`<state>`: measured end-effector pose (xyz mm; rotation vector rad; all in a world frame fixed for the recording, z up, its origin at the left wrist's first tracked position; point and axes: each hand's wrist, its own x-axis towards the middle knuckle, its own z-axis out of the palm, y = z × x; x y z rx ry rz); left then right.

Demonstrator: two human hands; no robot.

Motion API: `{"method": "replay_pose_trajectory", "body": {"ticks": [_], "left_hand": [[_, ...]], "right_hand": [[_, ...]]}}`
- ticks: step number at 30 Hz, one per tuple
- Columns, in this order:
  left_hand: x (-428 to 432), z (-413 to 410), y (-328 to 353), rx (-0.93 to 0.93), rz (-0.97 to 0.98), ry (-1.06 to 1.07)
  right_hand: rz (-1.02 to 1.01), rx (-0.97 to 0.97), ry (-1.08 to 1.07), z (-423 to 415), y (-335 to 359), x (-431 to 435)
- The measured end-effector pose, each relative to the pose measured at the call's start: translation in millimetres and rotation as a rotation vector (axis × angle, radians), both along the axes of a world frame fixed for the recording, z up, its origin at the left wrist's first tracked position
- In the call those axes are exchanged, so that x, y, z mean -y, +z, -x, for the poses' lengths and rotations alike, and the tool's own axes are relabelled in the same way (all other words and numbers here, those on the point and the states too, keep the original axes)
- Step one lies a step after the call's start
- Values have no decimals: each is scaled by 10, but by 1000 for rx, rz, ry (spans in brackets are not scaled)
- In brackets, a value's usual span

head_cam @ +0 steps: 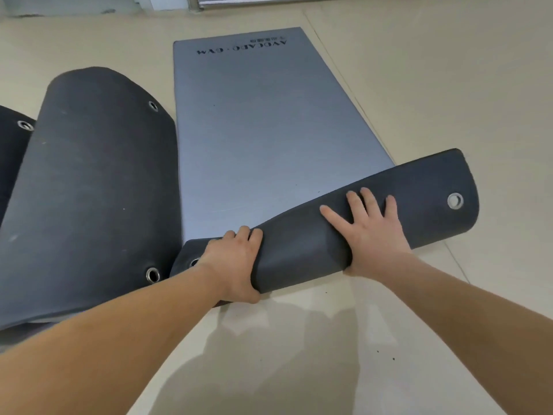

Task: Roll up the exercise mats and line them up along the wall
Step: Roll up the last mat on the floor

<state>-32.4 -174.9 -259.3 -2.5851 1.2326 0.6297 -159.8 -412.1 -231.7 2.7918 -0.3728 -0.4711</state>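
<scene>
A grey exercise mat (257, 130) lies flat on the floor, stretching away from me, with printed lettering at its far end. Its near end is folded over into a dark first curl (419, 190) with metal eyelets at both corners. My left hand (236, 262) grips the curl near its left corner, thumb underneath. Flat on top of the curl, toward the middle, rests my right hand (371, 232) with fingers spread. A rolled dark mat (89, 187) lies just to the left, its side touching the grey mat.
Part of another dark mat (12, 145) with an eyelet shows at the far left edge. Beige floor (449, 85) surrounds the mats. A wall base and a metal door rail (269, 1) run along the far end.
</scene>
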Motion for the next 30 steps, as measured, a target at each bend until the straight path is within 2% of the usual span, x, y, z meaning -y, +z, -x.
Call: {"method": "replay_pose_trajectory", "body": {"ticks": [7,11,14,16,19,24,26,30], "left_hand": [[-27,45,191,-52,-59,-76],[-102,307,176,-10,-83,-120],[-96,485,190,-103,-106,-124],[-23,485,243,-162,-129,-147],[148,268,347,-280,-160,-128],[240,-328,530,-650,-142,164],[229,-473,542,-700,-132,238],[208,-615,504,-709,-79,300]], "right_hand": [[-145,-155,20,-21,183,22],[-181,-286,20,67,402,-23],[-175,-367,24,172,463,19],[-241,-405,-41,246,472,47],[-295,-337,-113,309,499,56],[-228,28,-90,432,650,-23],[-218,23,-103,486,545,-132],[-156,-156,-132,380,203,-225]]}}
